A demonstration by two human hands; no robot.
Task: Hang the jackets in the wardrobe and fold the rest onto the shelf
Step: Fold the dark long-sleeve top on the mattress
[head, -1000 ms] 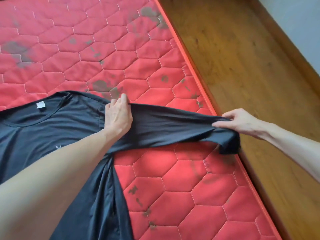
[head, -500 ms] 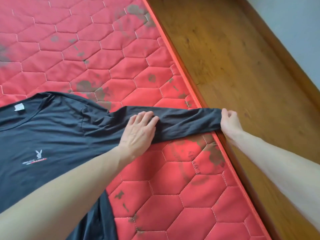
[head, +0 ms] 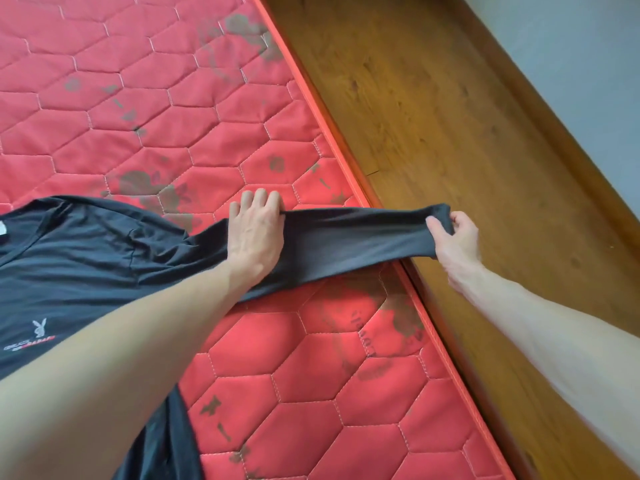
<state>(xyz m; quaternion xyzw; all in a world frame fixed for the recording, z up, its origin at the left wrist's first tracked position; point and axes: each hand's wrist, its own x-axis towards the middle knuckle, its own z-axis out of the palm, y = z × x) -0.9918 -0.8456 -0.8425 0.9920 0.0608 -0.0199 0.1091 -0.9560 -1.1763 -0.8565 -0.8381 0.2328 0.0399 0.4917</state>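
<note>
Black, smooth-knit shirt [head: 79, 258] lies on the red hexagon-quilted mattress [head: 173, 109]; left hand [head: 254, 233] presses its sleeve [head: 353, 237] flat-fingered, right hand [head: 453, 237] pinches the cuff.

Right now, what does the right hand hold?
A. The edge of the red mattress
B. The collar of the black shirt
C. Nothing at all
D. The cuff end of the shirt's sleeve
D: the right hand pinches the cuff end of the sleeve of the black long-sleeved shirt, past the edge of the red quilted mattress.
</note>
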